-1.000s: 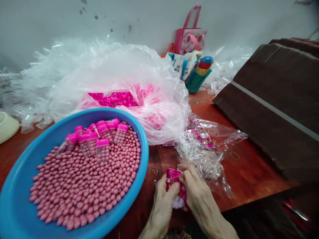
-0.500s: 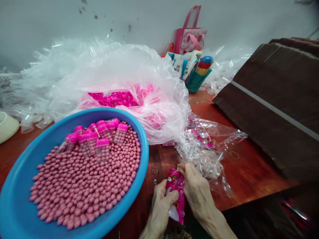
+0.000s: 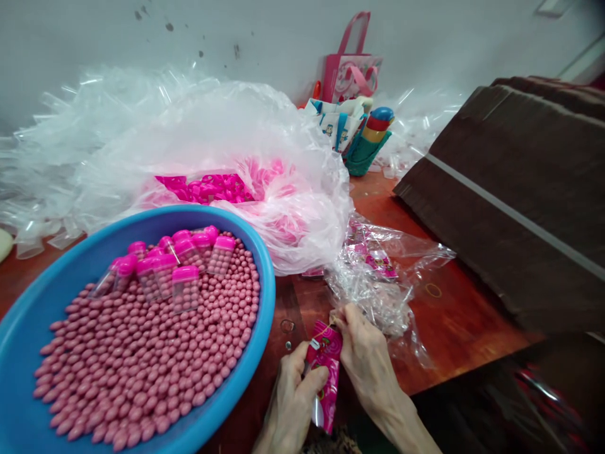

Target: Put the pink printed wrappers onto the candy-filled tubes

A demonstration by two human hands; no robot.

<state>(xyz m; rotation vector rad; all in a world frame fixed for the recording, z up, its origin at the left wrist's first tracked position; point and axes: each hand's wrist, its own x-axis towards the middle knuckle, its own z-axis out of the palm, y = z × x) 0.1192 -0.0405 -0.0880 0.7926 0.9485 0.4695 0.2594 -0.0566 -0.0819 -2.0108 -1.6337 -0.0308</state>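
Note:
My left hand [image 3: 295, 394] grips a bundle of pink printed packets [image 3: 328, 378] near the table's front edge, thumb on top. At the bundle's upper end, my right hand [image 3: 366, 353] pinches a thin yellowish rubber band [image 3: 327, 326] that runs across the packets. To the left stands a blue basin [image 3: 268, 284] of pink round candies [image 3: 155, 353]. Several small clear containers with pink caps [image 3: 185, 287] lie on the candies. Just beyond my right hand is a crumpled clear plastic bag [image 3: 373, 296] with more pink packets in it.
Behind the basin, a big translucent bag [image 3: 227, 126] holds pink caps. Clear containers are heaped at the back left [image 3: 42, 164]. A brown cardboard stack [image 3: 510, 189] fills the right. Small bags [image 3: 343, 120] stand by the wall; a loose band [image 3: 433, 290] lies on the table.
The view has shifted slightly. My right hand has drawn the rubber band out, so it now shows stretched over the packets' upper end. My left hand keeps its hold.

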